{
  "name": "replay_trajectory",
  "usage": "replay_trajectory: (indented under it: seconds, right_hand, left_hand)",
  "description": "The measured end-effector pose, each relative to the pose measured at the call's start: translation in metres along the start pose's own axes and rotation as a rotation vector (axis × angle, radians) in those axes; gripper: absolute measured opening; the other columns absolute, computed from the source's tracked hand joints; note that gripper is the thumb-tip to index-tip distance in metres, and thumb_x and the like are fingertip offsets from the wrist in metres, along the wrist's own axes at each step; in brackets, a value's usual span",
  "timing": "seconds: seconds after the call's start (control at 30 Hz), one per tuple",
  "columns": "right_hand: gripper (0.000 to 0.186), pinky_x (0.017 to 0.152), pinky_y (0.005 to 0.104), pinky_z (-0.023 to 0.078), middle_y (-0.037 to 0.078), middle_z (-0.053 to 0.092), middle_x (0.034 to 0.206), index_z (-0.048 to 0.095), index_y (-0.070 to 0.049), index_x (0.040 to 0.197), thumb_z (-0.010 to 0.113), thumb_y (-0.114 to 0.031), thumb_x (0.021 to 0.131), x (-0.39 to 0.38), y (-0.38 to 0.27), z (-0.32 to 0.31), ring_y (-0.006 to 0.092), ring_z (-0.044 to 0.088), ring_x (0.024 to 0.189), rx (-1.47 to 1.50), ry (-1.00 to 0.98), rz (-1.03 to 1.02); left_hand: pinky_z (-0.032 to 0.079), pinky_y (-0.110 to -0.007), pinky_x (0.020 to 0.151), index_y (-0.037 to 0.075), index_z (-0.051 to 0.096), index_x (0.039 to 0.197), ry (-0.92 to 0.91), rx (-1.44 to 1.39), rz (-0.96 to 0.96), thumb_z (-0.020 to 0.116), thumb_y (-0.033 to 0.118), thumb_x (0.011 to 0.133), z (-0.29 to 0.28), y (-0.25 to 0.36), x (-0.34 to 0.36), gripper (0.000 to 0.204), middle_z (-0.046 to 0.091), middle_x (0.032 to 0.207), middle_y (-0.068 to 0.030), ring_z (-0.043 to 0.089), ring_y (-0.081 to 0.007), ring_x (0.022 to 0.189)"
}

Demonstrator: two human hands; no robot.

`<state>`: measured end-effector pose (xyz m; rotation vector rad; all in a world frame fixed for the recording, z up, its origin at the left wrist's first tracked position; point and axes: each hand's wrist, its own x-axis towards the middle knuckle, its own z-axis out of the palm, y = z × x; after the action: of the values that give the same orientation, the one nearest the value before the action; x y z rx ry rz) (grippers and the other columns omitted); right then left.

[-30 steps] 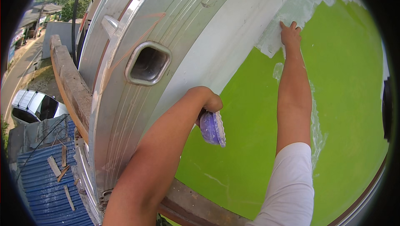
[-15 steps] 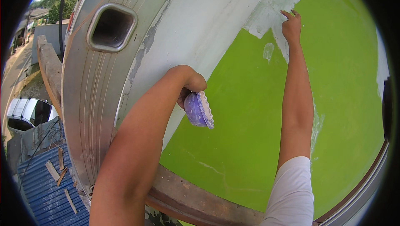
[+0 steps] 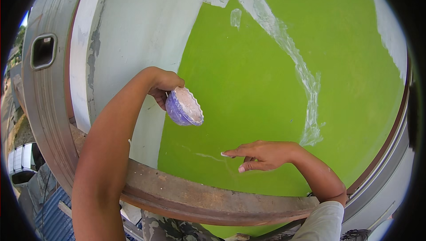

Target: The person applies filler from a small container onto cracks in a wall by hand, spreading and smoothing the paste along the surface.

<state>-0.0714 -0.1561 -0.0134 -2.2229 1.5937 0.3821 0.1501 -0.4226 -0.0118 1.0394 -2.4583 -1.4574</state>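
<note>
My left hand [image 3: 164, 84] grips the rim of a small purple bowl [image 3: 177, 111], its fingers wrapped round the side. The bowl is tilted and holds a pale pinkish-white paste [image 3: 188, 102]; dried smears coat its outside. Lower right, my right hand [image 3: 268, 154] holds no tool. Its index finger stretches left with white paste on the tip, the thumb is apart, and the other fingers curl. That fingertip is at the right end of a thin pale line [image 3: 207, 155] on the bright green wall [image 3: 248, 94]; contact cannot be made out.
A white paste streak [image 3: 295, 59] runs down the green wall. Along the bottom lies a brown wooden beam [image 3: 191, 196]. At left stand a pale wall strip [image 3: 128, 41] and a metal post [image 3: 49, 107] with a rectangular opening. Far below are a white vehicle [image 3: 18, 161] and blue corrugated roofing [image 3: 55, 219].
My right hand has come down from the white patch high on the wall to the pale line low down. The view has shifted, and the bowl now shows more of its inside.
</note>
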Motion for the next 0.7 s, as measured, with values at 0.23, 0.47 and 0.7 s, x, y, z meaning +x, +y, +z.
replay_trajectory:
  seconds: [0.23, 0.47, 0.7]
  right_hand:
    - [0.081, 0.107, 0.0453, 0.041, 0.025, 0.042, 0.149, 0.024, -0.011, 0.157, 0.019, -0.068, 0.1, -0.002, 0.069, 0.107, 0.0386, 0.055, 0.125, 0.41, 0.108, -0.093]
    - [0.092, 0.115, 0.0411, 0.033, 0.021, 0.028, 0.159, 0.023, -0.006, 0.157, 0.008, -0.073, 0.096, 0.04, 0.091, 0.116, 0.0371, 0.044, 0.137, 0.457, 0.156, -0.282]
    - [0.096, 0.117, 0.044, 0.031, 0.025, 0.035, 0.154, 0.031, 0.0, 0.152, 0.008, -0.074, 0.096, 0.057, 0.108, 0.117, 0.0376, 0.038, 0.14, 0.335, 0.138, -0.315]
  left_hand:
    - [0.057, -0.046, 0.093, -0.005, 0.053, 0.133, 0.049, 0.035, -0.021, 0.034, 0.025, 0.101, 0.019, 0.004, 0.016, 0.047, 0.06, 0.129, -0.0207, 0.066, -0.0321, 0.108]
    - [0.055, -0.042, 0.096, -0.002, 0.052, 0.135, 0.178, 0.071, 0.072, 0.037, 0.031, 0.102, 0.051, 0.0, 0.032, 0.05, 0.058, 0.132, -0.0193, 0.063, -0.0294, 0.111]
    - [0.042, -0.039, 0.105, -0.003, 0.046, 0.14, 0.187, 0.273, 0.236, 0.032, 0.038, 0.103, 0.103, -0.002, 0.075, 0.057, 0.053, 0.137, -0.0191, 0.052, -0.0279, 0.126]
